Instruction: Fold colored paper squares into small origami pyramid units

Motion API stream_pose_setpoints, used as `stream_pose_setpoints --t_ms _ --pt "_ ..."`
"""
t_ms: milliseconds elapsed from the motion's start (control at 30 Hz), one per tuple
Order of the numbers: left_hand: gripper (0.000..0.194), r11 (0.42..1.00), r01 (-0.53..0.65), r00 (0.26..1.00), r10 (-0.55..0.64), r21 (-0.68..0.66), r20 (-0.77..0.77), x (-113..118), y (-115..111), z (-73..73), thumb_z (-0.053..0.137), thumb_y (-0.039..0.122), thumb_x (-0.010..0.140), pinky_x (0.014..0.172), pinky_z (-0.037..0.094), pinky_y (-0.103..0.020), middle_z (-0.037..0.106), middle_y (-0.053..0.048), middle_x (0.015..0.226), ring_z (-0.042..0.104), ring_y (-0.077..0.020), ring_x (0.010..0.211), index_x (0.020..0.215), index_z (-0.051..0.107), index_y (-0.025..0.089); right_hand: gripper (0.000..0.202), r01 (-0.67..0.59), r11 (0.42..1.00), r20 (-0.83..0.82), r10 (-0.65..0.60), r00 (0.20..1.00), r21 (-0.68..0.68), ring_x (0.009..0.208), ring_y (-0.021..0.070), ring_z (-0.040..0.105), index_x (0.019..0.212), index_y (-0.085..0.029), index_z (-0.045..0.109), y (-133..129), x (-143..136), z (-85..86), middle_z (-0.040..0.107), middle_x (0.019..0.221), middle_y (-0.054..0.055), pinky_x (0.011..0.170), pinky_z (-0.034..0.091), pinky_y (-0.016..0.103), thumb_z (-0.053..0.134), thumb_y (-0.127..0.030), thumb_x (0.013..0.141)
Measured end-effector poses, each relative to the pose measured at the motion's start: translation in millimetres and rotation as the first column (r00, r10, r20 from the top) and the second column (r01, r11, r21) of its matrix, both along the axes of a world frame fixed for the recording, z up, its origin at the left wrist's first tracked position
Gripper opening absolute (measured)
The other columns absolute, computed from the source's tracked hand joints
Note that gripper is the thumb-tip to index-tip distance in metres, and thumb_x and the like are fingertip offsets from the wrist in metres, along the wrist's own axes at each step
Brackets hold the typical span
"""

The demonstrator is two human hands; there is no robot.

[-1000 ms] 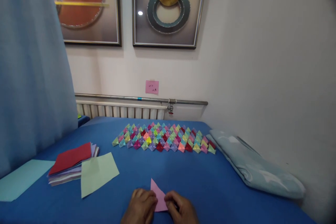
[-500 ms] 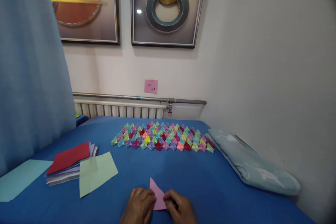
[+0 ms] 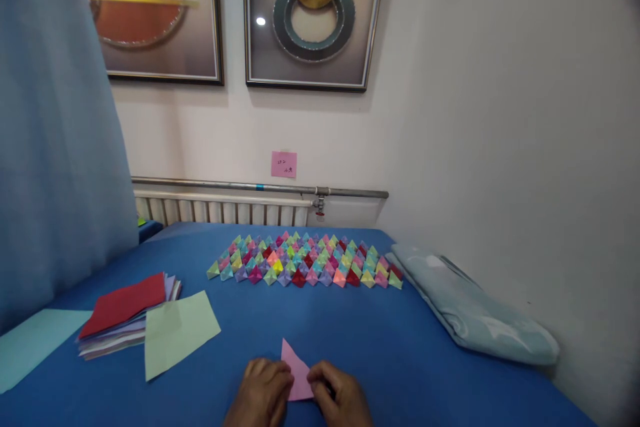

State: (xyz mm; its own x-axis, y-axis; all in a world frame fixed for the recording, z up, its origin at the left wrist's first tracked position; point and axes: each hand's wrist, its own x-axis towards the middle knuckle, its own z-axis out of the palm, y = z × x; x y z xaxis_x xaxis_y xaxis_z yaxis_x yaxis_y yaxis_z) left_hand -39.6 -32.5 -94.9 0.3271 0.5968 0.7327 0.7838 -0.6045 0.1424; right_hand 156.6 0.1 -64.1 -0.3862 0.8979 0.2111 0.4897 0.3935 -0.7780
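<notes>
A pink paper (image 3: 299, 377), folded to a triangle with one point facing away from me, lies between my hands at the bottom of the view. My left hand (image 3: 263, 390) is closed on its left edge, fingertips pressed to the paper. My right hand (image 3: 339, 392) pinches the right corner between thumb and fingers. Beyond them, many small folded paper pieces (image 3: 305, 260) in mixed colours stand in close rows on the blue surface (image 3: 260, 320).
To the left are a paper stack with a red sheet (image 3: 125, 301) on top, a pale green sheet (image 3: 181, 332) and a light teal sheet (image 3: 40, 343). A folded light blue cloth (image 3: 475, 307) lies at the right. A blue curtain (image 3: 55, 120) hangs at the left.
The whole view has shifted slightly, so things appear a little further left. Both hands keep nearly the same hold on the pink paper.
</notes>
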Motion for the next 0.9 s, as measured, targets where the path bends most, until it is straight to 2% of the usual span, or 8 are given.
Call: stream_pose_setpoints --t_ms 433,700,900 --pt "0.023 0.999 -0.018 1.000 0.018 -0.041 0.004 0 3 -11.5 0.045 0.012 0.094 0.073 0.050 -0.033 0.074 -0.004 0.099 0.066 -0.0188 0.082 0.104 0.063 0.022 0.025 0.025 0.999 -0.018 -0.024 1.000 0.042 0.065 0.0150 0.060 0.076 -0.022 0.066 4 -1 -12.3 0.068 0.070 0.000 0.063 0.040 0.023 0.044 -0.030 0.085" --pt "0.022 0.999 -0.019 1.000 0.019 -0.041 0.000 0 1 -6.3 0.049 0.011 0.092 0.073 0.050 -0.032 0.074 -0.002 0.099 0.067 -0.0187 0.081 0.104 0.062 0.023 0.024 0.007 0.999 -0.006 -0.007 1.000 0.031 0.067 0.0151 0.061 0.077 -0.022 0.066 0 0 -2.3 0.069 0.072 0.001 0.064 0.041 0.023 0.045 -0.029 0.086" --pt "0.022 0.999 -0.021 1.000 0.022 -0.047 0.017 -1 2 -10.8 0.048 0.011 0.092 0.074 0.051 -0.033 0.074 -0.003 0.100 0.067 -0.0190 0.081 0.103 0.063 0.024 0.024 0.016 0.999 0.009 -0.017 1.000 0.047 0.068 0.0150 0.062 0.079 -0.022 0.067 0 0 -2.0 0.069 0.072 0.001 0.064 0.041 0.022 0.045 -0.028 0.086"
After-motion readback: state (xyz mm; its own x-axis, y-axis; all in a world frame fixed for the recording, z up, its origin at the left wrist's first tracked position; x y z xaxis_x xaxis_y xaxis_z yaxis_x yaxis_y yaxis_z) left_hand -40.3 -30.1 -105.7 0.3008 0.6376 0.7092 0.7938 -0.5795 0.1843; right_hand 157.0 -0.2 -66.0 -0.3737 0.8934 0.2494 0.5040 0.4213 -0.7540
